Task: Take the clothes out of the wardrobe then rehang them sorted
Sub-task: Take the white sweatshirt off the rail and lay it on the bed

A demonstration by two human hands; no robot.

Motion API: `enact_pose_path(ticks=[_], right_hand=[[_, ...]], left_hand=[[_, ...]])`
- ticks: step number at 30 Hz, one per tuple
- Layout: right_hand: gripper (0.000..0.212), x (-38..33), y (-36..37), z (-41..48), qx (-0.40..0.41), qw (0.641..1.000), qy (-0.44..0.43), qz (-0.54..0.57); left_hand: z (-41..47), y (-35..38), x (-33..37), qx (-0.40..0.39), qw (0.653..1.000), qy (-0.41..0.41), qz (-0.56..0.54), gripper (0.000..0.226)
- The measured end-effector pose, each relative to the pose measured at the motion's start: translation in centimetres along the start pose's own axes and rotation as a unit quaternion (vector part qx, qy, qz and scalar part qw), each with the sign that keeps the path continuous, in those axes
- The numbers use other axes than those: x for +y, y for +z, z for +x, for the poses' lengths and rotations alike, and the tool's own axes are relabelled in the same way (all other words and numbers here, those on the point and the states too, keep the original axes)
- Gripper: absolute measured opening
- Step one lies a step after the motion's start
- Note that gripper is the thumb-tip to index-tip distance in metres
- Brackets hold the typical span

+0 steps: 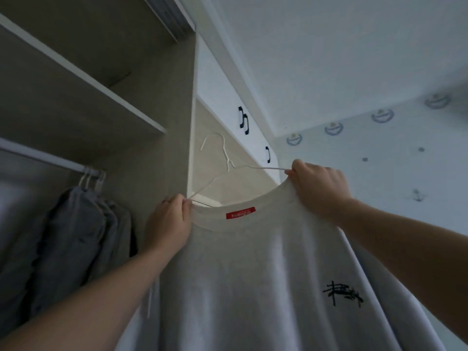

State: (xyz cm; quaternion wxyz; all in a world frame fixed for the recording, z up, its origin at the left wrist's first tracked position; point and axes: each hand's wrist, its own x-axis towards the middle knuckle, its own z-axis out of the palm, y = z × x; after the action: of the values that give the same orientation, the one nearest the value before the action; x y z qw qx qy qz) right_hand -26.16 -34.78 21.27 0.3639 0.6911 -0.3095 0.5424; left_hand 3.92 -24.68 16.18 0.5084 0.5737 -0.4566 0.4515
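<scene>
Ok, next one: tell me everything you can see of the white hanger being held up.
The hanger is thin white wire, with an open hook on top and a twisted neck. It is off the rail, held in the air before the wardrobe, tilted with its left end lower. The left hand pinches one arm end, the right hand the other, each together with the collar of the pale grey T-shirt.

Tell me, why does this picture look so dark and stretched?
Head view: dim bluish light, the wardrobe's beige shelf in shadow; the wide lens stretches the frame's margins; the dark grey hanging garments look soft, the pale grey T-shirt with red label sharper.
</scene>
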Motion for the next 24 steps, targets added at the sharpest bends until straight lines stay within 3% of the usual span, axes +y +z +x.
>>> enact_pose_path(ticks=[12,24], right_hand=[[0.050,25.1,-7.2,-11.9,-0.117,0.968,0.108,-0.194],[0.052,35.1,-7.8,-27.5,-0.223,0.925,0.231,-0.201]], left_hand=[[-9.6,18.6,24.5,-0.110,0.967,0.005,-0.230,0.031],[-23.1,37.8,37.3,-0.221,0.884,0.046,-0.409,0.028]])
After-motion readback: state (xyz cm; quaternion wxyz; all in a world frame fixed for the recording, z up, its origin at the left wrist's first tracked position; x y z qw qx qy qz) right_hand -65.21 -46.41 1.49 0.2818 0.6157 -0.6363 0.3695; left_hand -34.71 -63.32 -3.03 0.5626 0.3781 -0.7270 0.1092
